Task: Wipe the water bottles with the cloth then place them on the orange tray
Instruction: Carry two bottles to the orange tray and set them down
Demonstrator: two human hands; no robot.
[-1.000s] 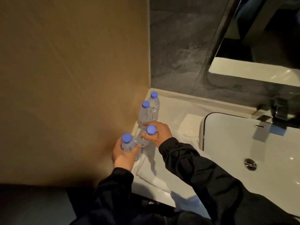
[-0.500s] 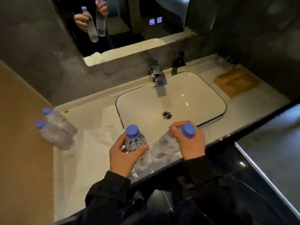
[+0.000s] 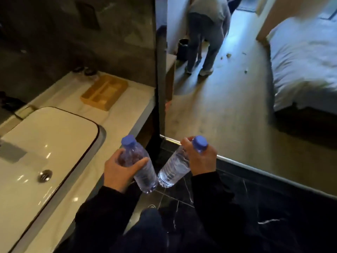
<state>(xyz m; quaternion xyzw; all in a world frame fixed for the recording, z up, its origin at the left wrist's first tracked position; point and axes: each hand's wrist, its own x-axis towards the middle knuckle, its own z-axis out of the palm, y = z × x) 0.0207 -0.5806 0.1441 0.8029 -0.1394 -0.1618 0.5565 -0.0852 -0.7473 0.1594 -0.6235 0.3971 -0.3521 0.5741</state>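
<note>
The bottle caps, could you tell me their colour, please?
Blue caps, clearest in the head view.

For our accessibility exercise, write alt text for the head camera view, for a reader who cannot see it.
Two hands, left hand and right hand, each hold a clear blue-capped water bottle, left bottle and right bottle, beside a white sink. An orange tray sits on the counter behind.

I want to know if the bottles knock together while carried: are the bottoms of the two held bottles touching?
Cannot tell. In the head view the left bottle and right bottle bases converge with almost no visible gap, but overlap at that angle could hide a space.
</note>
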